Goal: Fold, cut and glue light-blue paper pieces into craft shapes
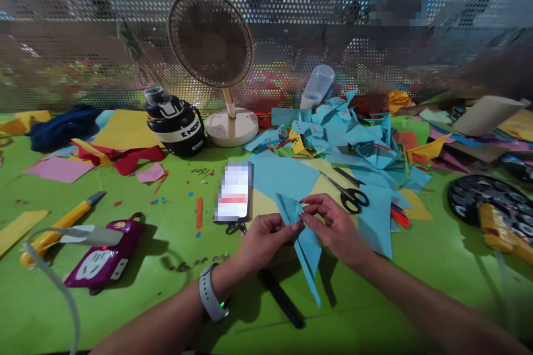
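1. The folded blue paper [308, 252] is between the 2 hands, above the green counter [170, 216], and its shadow falls to the right of it.
2. The left hand [266, 238] has its grip clamped on this paper: the thumb lies across the front, near the middle of the length, and the other fingers are partly hidden.
3. The right hand [339, 227] brings its thumb and index fingertip to the right edge of the paper, a little above the left thumb. These 2 tips are near each other, but I cannot tell if they are closed on the paper.
4. Relative to the grip, the paper goes 2 ways — a short pointed part rises above, to the upper left, and a longer part with a sharp tip slopes below, towards the person.
5. Under the left hand, a black bar [285, 302] lies partly covered on the counter.
6. Near the hands are the phone [233, 194], on the left, and the black scissors [353, 198], on the right, which rest on paper sheets.
7. Behind them lies a flat blue sheet [287, 172], and farther back a heap of folded blue pieces [333, 116].
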`<state>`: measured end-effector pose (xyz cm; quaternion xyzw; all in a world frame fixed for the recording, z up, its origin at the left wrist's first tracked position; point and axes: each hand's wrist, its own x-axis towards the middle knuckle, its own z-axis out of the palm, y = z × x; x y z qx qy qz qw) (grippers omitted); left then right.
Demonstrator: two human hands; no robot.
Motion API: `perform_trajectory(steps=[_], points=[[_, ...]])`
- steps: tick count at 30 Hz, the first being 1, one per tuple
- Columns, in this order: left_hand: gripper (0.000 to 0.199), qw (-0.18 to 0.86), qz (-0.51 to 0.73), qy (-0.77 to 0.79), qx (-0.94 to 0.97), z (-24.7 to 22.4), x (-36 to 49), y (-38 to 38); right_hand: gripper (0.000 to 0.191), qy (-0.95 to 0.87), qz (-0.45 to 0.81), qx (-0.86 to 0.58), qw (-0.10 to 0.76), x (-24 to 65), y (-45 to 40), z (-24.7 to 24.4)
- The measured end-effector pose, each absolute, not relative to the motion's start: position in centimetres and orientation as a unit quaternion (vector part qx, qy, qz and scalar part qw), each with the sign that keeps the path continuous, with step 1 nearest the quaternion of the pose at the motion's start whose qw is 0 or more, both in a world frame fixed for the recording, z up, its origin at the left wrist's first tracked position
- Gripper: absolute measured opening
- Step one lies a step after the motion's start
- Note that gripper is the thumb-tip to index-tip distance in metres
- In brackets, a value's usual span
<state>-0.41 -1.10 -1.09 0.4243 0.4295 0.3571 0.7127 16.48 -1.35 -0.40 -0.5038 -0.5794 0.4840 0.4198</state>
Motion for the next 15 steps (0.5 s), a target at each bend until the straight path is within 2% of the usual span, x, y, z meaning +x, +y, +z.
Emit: perform_trajectory(steps=[5,9,15], points=[[0.044,0.703,0.364,0.422,0.442,-1.0,-0.3,-1.1,0.029,-0.559,0.481,-0.510,0.443,16.2,-1.4,-0.2],[0.041,0.701,0.361,0.409,0.459,-1.7,-0.3,-1.1,0.037,-0.526,0.544,-0.494,0.429,16.3,-1.2,-0.3],[0.039,0.728,0.339,0.380,0.459,-2.1,-0.6,-1.1,0.031,-0.490,0.565,-0.488,0.450,16.4,-1.1,-0.4]])
